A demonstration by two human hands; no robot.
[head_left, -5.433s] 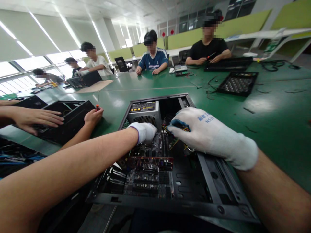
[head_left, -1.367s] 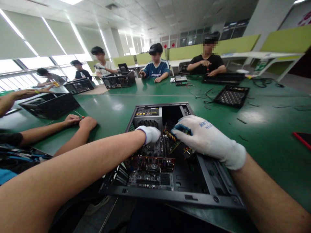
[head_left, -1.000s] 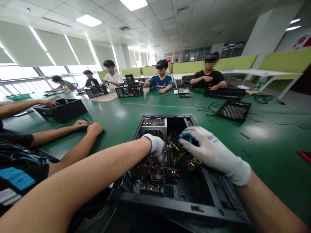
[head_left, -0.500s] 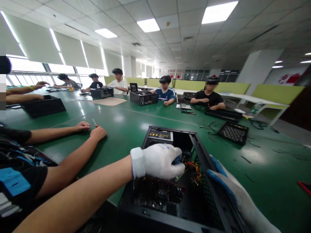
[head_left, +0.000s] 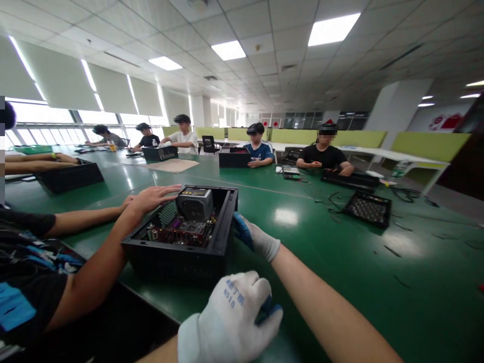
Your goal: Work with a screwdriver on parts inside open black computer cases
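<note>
Black case (head_left: pixel 170 264), power supply (head_left: pixel 196 206) and board (head_left: pixel 192 228) inside, right hand (head_left: pixel 255 237) outstretched against it, left hand (head_left: pixel 233 315) (empty) loosely curled

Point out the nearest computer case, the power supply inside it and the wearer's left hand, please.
Computer case (head_left: pixel 170 264): head view, near outer wall.
Power supply (head_left: pixel 192 208): head view, vented face.
Left hand (head_left: pixel 240 309): head view, gloved back.

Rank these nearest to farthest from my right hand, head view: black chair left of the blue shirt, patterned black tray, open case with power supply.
1. Open case: just left of the right hand.
2. Patterned black tray: farther right, on the table.
3. Black chair: across the table, in the background.
</note>
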